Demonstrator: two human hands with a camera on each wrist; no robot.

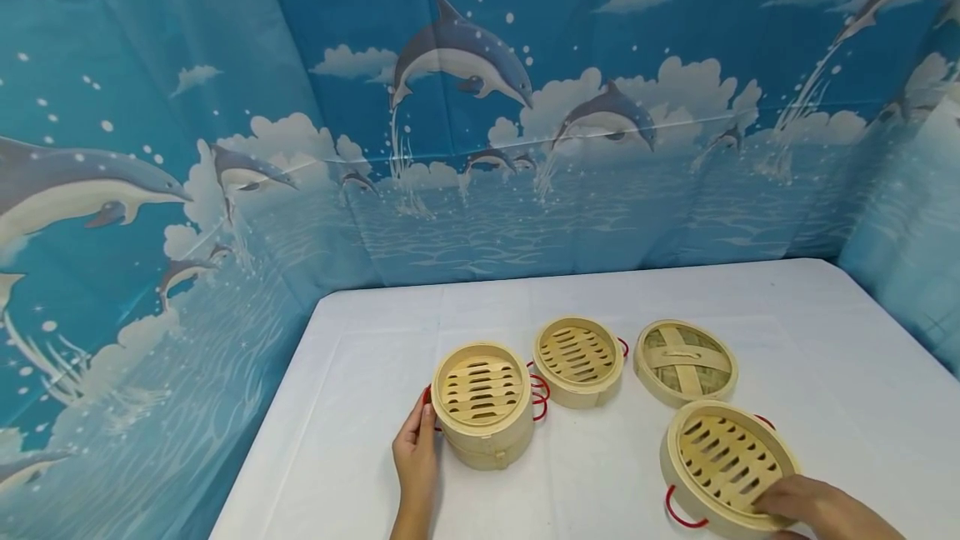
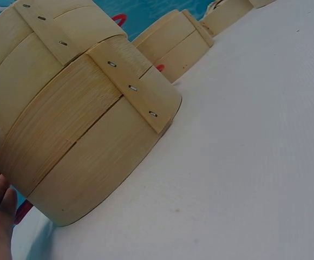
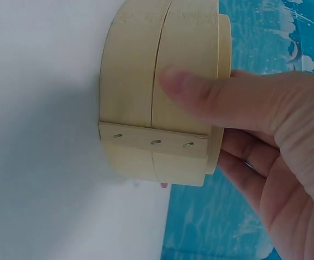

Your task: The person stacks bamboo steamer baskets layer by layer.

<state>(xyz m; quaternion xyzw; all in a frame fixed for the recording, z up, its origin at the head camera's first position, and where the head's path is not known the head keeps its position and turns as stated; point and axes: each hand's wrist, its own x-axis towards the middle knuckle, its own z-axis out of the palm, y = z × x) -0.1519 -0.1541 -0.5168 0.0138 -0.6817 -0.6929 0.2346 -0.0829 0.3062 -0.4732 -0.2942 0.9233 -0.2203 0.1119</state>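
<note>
One round basket is held by the right hand at the near right of the table. Its wall is pinched, with the thumb put outside and the fingers tucked over the edge. Whether it is lifted off the cloth cannot be told. No long side can be found, since it is round.

The stack of baskets is found well to the left of the held basket and a bit farther away, so it is reached most easily by the left hand. The stack's left side is touched by that hand, next to a red handle; whether anything is gripped there cannot be told.

Between the two, farther back, another basket and a woven lid are seen.
</note>
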